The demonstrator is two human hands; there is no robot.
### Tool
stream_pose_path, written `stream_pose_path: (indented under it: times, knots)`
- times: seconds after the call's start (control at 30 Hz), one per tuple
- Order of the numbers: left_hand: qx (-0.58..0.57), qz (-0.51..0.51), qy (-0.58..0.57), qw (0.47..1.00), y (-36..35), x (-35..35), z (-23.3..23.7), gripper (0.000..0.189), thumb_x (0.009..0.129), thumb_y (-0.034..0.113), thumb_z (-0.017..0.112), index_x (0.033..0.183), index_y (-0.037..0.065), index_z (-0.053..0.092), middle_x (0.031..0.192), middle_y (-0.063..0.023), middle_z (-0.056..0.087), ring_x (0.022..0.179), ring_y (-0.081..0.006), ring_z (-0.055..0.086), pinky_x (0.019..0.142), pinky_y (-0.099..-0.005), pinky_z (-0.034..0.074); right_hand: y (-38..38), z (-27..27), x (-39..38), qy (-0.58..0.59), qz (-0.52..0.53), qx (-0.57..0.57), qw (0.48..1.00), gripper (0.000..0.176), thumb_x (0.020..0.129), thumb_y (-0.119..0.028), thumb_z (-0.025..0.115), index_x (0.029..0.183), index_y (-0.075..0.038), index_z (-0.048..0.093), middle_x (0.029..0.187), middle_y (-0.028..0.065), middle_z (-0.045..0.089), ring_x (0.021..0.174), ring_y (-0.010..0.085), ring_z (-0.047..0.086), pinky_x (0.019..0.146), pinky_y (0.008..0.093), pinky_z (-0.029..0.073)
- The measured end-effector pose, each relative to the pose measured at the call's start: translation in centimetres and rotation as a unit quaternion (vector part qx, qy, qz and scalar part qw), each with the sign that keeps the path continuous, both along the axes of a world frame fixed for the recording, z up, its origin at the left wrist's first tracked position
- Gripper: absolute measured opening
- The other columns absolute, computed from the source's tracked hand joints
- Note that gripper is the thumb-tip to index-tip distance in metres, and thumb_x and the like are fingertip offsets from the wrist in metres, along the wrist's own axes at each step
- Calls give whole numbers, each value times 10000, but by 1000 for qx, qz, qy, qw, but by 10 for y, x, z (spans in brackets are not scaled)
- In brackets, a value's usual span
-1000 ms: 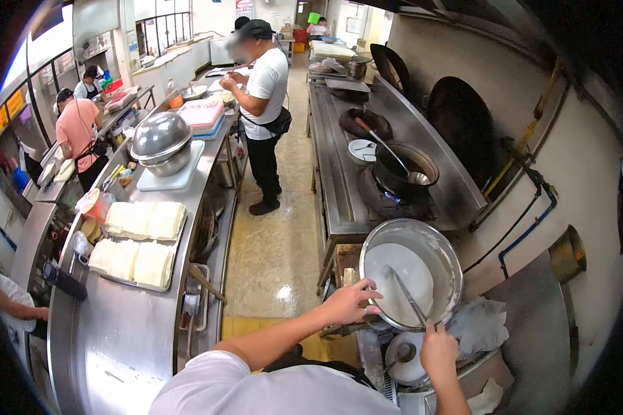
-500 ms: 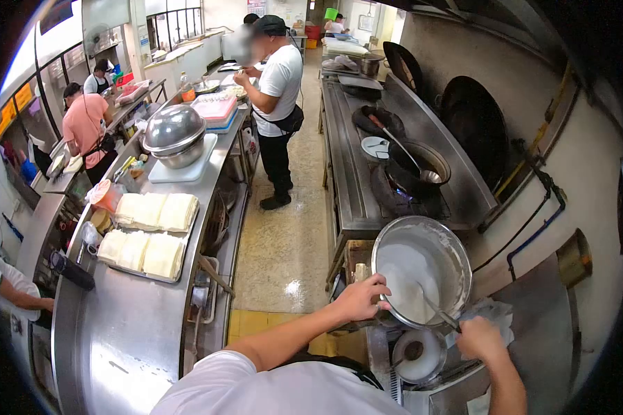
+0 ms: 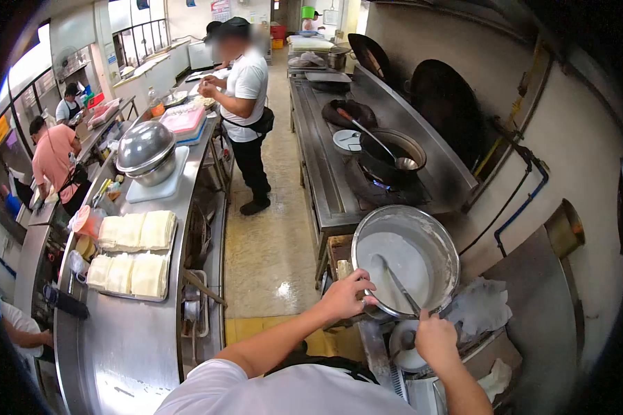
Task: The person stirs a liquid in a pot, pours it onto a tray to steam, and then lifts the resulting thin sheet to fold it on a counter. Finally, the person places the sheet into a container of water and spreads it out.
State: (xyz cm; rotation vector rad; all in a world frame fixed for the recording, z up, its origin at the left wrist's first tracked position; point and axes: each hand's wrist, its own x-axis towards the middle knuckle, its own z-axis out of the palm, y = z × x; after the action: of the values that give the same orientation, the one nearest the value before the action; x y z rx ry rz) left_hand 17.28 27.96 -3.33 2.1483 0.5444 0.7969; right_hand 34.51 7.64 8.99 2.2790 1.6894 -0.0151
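Note:
A large steel mixing bowl (image 3: 450, 238) with white liquid (image 3: 408, 270) inside tilts toward me at the end of the stove. My left hand (image 3: 349, 296) is closed on its near-left rim. In my right hand (image 3: 437, 339) is the handle of a long-handled metal utensil (image 3: 403, 289), which slants down over the near rim. The utensil's head is sunk in the liquid, so its shape is hidden. Below the bowl, between my hands, a round pan with a knobbed lid (image 3: 407, 339) shows in part.
A dark wok (image 3: 377, 169) with a ladle (image 3: 405, 164) sits over a blue flame on the stove. To the left, a steel counter (image 3: 131, 339) bears a tray of stacked pale sheets (image 3: 128, 273) and a covered steel bowl (image 3: 145, 149). A person (image 3: 246, 97) stands in the aisle.
My right hand has moved left, swinging the utensil's submerged end toward the left side of the bowl. My left hand keeps its hold on the rim. The view has turned slightly right.

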Motion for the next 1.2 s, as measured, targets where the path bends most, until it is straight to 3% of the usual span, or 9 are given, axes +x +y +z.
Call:
stream_pose_path:
  times: [0.17, 0.27, 0.47, 0.57, 0.6, 0.67, 0.8, 1.0, 1.2]
  knots:
    - [16, 1, -4, 1000, -1, -1, 1, 325, 814, 227, 859, 1102, 121, 751, 1197, -77, 627, 752, -255, 694, 688, -388, 571, -8, -25, 24, -51, -27, 14, 998, 346, 894, -148, 630, 1199, 12, 599, 940, 194, 710, 798, 322, 760, 700, 399, 618]
    - [-34, -7, 45, 998, -3, -5, 13, 322, 872, 356, 800, 1094, 128, 751, 1208, -77, 615, 1024, -349, 678, 853, -451, 555, -6, 2, 32, -23, -38, -38, 998, 288, 881, -122, 623, 1130, 19, 657, 948, 226, 730, 861, 370, 755, 757, 451, 615]
    - [-39, -7, 41, 998, -3, -5, 13, 330, 870, 364, 801, 1095, 128, 753, 1207, -73, 616, 1032, -340, 678, 856, -448, 557, 11, 82, 35, 20, -52, -207, 977, 261, 869, -142, 631, 1051, 16, 732, 1023, 240, 742, 961, 417, 732, 842, 497, 592]
    - [-23, -4, 45, 999, -2, -5, 12, 325, 876, 364, 796, 1091, 125, 751, 1204, -72, 616, 1029, -339, 678, 856, -445, 557, 14, 106, 32, 39, -49, -194, 979, 278, 903, -212, 637, 1074, -24, 749, 989, 225, 745, 960, 414, 727, 860, 499, 580]
    - [-2, -1, 25, 1000, -2, -4, 8, 324, 859, 334, 814, 1095, 122, 750, 1209, -76, 618, 930, -309, 689, 810, -430, 564, 14, 109, 33, 43, -34, -188, 981, 280, 910, -225, 636, 1074, -28, 750, 976, 223, 747, 956, 415, 727, 859, 501, 579]
    - [41, 6, -17, 999, 0, -1, -3, 336, 826, 273, 851, 1104, 116, 748, 1217, -82, 621, 733, -251, 709, 718, -399, 578, 15, 101, 34, 57, -24, -192, 979, 274, 920, -241, 634, 1057, -30, 744, 970, 219, 748, 942, 421, 724, 852, 507, 577]
    - [-17, -7, 15, 1000, -1, -5, 9, 330, 839, 267, 838, 1116, 117, 740, 1224, -79, 617, 767, -265, 710, 741, -400, 576, 12, 57, 16, 108, -9, -120, 987, 269, 914, -226, 639, 1036, 2, 712, 965, 245, 737, 890, 429, 724, 812, 517, 581]
    - [-17, -13, 20, 1000, -2, -6, 10, 327, 856, 266, 821, 1133, 117, 732, 1232, -76, 612, 811, -273, 711, 761, -410, 574, 4, -9, -10, -4, -34, 26, 999, 301, 884, -97, 568, 1135, 43, 657, 891, 246, 738, 846, 378, 755, 752, 455, 610]
    - [3, -7, 9, 1000, 0, -5, 1, 318, 862, 263, 816, 1133, 120, 729, 1226, -75, 609, 853, -276, 706, 773, -409, 568, -1, -2, 39, 8, -48, -54, 997, 392, 872, -102, 609, 1218, 78, 646, 909, 272, 735, 871, 394, 752, 773, 470, 608]
